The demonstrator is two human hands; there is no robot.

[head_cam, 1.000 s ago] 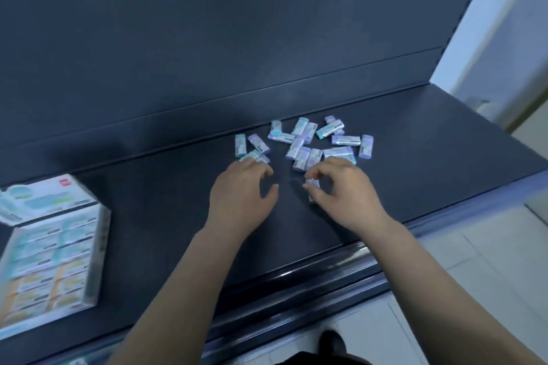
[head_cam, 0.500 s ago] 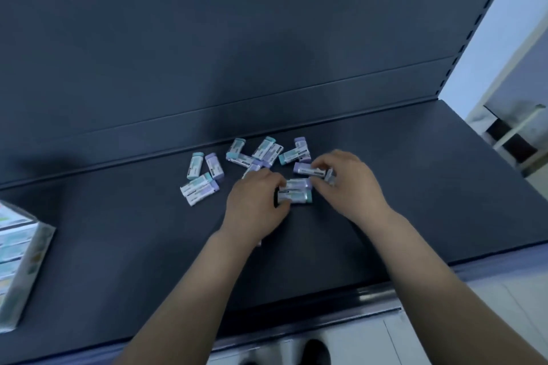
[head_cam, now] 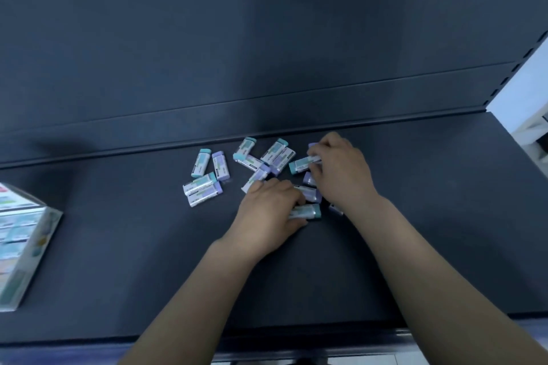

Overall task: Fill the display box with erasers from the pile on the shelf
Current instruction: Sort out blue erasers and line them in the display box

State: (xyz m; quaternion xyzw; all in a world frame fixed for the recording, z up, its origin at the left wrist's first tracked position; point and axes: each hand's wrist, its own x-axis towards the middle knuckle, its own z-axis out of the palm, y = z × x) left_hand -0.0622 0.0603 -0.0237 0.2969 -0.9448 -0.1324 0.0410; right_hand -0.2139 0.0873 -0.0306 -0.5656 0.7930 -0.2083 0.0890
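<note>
Head view, looking down on a dark shelf (head_cam: pixel 415 246) with a dark back panel (head_cam: pixel 267 38) behind. Pile of erasers (head_cam: pixel 267 161) scattered near the shelf's rear edge, each in a white sleeve with a teal or lilac end. Four erasers lying apart to the left of the main cluster: two side by side (head_cam: pixel 210 164), two more pressed together just in front (head_cam: pixel 202 189). Left hand (head_cam: pixel 268 213) palm down at the near side of the pile, fingers curled round a teal-tipped eraser (head_cam: pixel 307 211). Right hand (head_cam: pixel 341 172) palm down over the pile's right side, fingertips pinching another teal-tipped eraser (head_cam: pixel 304 163); further erasers partly hidden beneath both hands. Display box (head_cam: pixel 26 243) at the far left edge of the shelf, well apart from the pile, partly cut off by the frame, rows of packed erasers visible inside.
</note>
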